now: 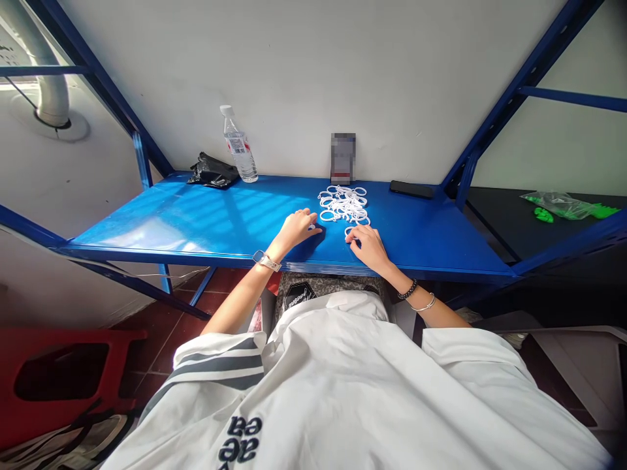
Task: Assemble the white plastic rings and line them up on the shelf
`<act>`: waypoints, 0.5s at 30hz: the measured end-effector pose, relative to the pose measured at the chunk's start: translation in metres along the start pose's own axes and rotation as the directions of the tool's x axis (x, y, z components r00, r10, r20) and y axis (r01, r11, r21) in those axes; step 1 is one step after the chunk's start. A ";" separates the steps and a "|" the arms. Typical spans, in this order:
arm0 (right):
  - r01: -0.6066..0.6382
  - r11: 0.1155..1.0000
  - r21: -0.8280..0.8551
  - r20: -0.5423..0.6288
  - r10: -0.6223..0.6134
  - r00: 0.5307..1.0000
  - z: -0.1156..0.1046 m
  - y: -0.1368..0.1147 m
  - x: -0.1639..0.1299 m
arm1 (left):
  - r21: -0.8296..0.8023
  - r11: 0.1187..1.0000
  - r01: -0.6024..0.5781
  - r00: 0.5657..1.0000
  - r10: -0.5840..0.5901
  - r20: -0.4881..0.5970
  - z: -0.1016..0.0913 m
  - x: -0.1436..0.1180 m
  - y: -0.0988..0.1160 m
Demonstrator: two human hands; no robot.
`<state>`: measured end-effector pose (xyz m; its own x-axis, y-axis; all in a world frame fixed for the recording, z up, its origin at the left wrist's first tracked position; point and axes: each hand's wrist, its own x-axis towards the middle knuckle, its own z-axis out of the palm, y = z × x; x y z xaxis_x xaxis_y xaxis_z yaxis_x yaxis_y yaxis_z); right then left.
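Lying heaped on blue desk, white rings sit just beyond both hands. R hand: fingers bent, thumb nr index, at one ring by heap's near edge; can't tell if grip's closed on it. L hand, left of heap: fingers part-curled, small white bit at tips, can't tell if held. Behind heap, upright dark slab, blurred; blk phone to R, btl & blk bag to L.
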<state>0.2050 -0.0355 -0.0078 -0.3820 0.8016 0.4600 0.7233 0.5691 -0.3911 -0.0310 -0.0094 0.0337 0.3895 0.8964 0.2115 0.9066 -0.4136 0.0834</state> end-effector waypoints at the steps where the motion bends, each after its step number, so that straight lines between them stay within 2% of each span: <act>1: 0.002 1.000 0.001 0.002 -0.002 1.000 0.000 0.000 0.000 | 0.006 1.000 0.010 1.000 -0.010 0.002 0.004 0.002 -0.001; 3: 0.010 1.000 0.000 0.003 -0.010 1.000 -0.001 -0.001 0.000 | 0.007 0.999 0.034 0.999 -0.034 -0.002 0.010 0.005 -0.009; 7: 0.024 1.000 -0.019 0.007 -0.023 1.000 -0.001 0.000 0.000 | -0.041 0.997 0.065 0.998 -0.065 -0.003 0.016 0.009 -0.038; 10: 0.035 0.999 -0.017 0.008 -0.035 0.999 -0.001 0.000 0.000 | -0.107 0.994 0.037 0.999 -0.038 -0.011 0.017 0.008 -0.055; 15: 0.061 0.998 -0.006 0.009 -0.061 0.998 -0.001 0.000 0.000 | -0.196 0.980 0.027 0.999 -0.030 -0.013 0.016 0.005 -0.059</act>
<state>0.2055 -0.0361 -0.0068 -0.4311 0.7668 0.4756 0.7018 0.6162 -0.3575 -0.0801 0.0220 0.0142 0.3601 0.9062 0.2215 0.8673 -0.4127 0.2785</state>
